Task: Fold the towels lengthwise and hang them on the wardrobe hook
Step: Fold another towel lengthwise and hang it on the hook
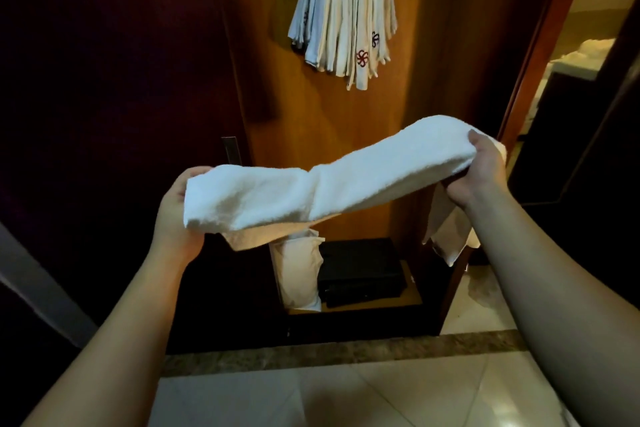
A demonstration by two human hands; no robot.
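A white towel [332, 177], folded into a long narrow strip, stretches between my two hands at chest height in front of the wardrobe. My left hand [175, 215] grips its left end from below. My right hand [479, 170] grips the right end, which sits higher; loose corners hang under both ends. Several folded white towels [343, 10] with red emblems hang in a bunch from the wardrobe hook at the top of the view; the hook itself is hidden by them.
The wooden wardrobe panel [346, 135] stands straight ahead. On its low shelf lie a black box [360, 270] and a white bag [299, 270]. A dark door panel [114, 97] fills the left. A doorway [571, 62] opens at right. Pale floor tiles [329, 399] lie below.
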